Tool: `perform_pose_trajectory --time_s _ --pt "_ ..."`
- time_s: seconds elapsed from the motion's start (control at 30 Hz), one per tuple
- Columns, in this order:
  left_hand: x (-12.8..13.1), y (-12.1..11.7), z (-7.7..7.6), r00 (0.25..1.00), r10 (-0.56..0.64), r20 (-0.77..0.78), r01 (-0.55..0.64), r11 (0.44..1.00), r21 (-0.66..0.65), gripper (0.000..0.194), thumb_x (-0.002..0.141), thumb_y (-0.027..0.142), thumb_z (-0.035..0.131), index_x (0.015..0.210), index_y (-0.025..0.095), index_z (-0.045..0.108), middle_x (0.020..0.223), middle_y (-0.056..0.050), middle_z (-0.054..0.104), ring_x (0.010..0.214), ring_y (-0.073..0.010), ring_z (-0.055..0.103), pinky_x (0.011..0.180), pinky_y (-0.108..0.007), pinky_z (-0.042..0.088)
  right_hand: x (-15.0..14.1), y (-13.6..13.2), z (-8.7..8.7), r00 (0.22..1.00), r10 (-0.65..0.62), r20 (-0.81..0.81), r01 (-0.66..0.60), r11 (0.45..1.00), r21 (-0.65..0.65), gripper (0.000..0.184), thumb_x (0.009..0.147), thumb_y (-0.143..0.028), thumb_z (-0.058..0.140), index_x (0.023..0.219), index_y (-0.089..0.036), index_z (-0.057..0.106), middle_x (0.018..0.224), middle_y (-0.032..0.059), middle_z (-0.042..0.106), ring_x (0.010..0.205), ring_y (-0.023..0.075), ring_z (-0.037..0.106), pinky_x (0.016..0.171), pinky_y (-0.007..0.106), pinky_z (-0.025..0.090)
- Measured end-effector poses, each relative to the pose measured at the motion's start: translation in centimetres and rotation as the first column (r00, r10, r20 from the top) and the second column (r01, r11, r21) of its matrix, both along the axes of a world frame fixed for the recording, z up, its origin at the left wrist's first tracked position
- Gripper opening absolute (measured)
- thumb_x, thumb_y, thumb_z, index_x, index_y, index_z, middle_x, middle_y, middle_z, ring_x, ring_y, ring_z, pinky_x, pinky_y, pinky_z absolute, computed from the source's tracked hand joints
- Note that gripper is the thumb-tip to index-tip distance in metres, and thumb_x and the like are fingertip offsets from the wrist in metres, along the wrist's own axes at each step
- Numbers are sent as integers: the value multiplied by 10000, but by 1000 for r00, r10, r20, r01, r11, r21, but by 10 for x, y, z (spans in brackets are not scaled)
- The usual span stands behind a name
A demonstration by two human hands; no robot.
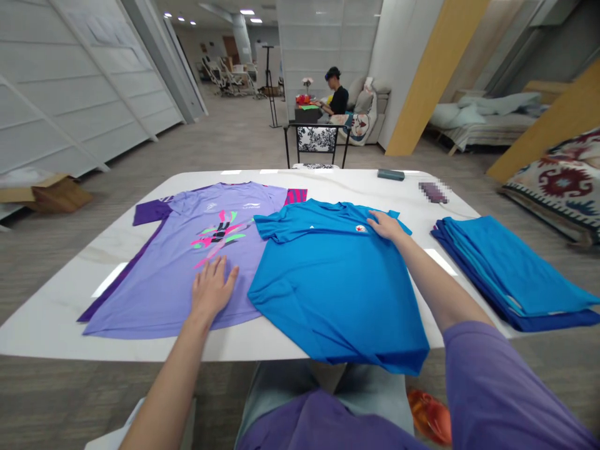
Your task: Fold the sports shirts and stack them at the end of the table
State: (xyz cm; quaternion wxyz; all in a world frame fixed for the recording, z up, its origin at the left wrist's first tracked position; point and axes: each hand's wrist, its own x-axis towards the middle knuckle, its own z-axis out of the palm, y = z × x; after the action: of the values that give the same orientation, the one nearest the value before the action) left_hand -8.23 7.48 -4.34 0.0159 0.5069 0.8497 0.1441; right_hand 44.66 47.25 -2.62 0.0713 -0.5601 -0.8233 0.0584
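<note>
Head view: left of the frame's centre, the left hand (213, 287), fingers spread, lies on a printed lavender fabric T-shirt (175, 275); right of centre, the right hand (387, 226), fingers extended, rests on a blue fabric T-shirt (335, 275), atop a white marbled table (60, 300)

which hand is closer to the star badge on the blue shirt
Right. The right hand is on the blue shirt, just right of the star badge; the left hand is farther off to the left, over the lavender shirt.
</note>
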Motion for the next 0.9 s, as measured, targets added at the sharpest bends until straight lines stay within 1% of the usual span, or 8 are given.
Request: perform_pose_trajectory --time_s 0.27,0.37,0.47,0.57,0.67,0.73,0.8,0.9 --pt "-72 -3 -28 988 87 -131 -106 983 -149 861 1105 754 261 1814 274 357 1908 -88 214 1769 -369 171 1398 -667 199 -2 57 -26 999 -54 11 54 996 -66 1011 1030 -891 426 1813 -256 352 1888 116 271 1747 386 251 1426 635 177" --pt "-93 -8 -25 988 94 -126 -119 972 -204 867 1103 747 270 1805 249 371 1902 -108 233 1755 -387 204 1384 -674 227 3 69 -29 997 -75 13 75 995 -70 1040 1020 -920 386 1827 -269 317 1905 102 216 1761 398 198 1429 670 116" --pt "-83 13 -9 987 93 -134 -116 978 -176 823 1100 734 345 1724 219 498 1822 -151 408 1673 -418 364 1358 -685 260 0 75 -30 996 -85 20 86 993 -79 1055 1018 -922 367 1832 -254 301 1905 106 210 1763 402 186 1428 689 87" --pt "-29 84 14 990 -54 -128 63 995 73 703 1146 638 350 1670 215 551 1714 -138 549 1600 -366 475 1368 -602 294 -10 76 -31 999 -35 -13 35 999 -20 983 1064 -874 302 1830 -258 304 1901 86 235 1774 360 167 1437 669 42" --pt "51 194 24 900 -434 -46 433 875 214 636 1185 536 315 1663 192 556 1700 -121 566 1596 -274 497 1364 -436 365 -17 77 -36 999 -7 -37 7 1000 -13 953 1075 -867 286 1827 -282 311 1898 71 243 1772 350 181 1433 681 59" --pt "101 270 20 838 -545 -20 539 822 183 635 1192 518 339 1714 198 506 1780 -114 482 1675 -283 399 1399 -472 308 -17 82 -39 1000 -14 -27 13 999 -41 980 1054 -896 326 1829 -296 303 1901 70 231 1766 378 190 1418 724 70" --pt "135 337 8 829 -558 25 556 829 67 692 1184 584 355 1752 204 466 1845 -112 380 1733 -335 288 1421 -576 226 -13 91 -43 1000 -11 -12 10 999 -49 1006 1033 -920 360 1832 -312 293 1906 60 210 1765 403 178 1405 757 56" --pt "152 415 -13 834 -549 61 552 831 -66 844 1140 731 369 1801 206 387 1891 -105 260 1764 -387 183 1423 -650 136 -6 113 -46 1000 -6 4 6 998 -57 1033 1004 -955 387 1832 -346 284 1911 37 188 1768 426 146 1392 785 30"
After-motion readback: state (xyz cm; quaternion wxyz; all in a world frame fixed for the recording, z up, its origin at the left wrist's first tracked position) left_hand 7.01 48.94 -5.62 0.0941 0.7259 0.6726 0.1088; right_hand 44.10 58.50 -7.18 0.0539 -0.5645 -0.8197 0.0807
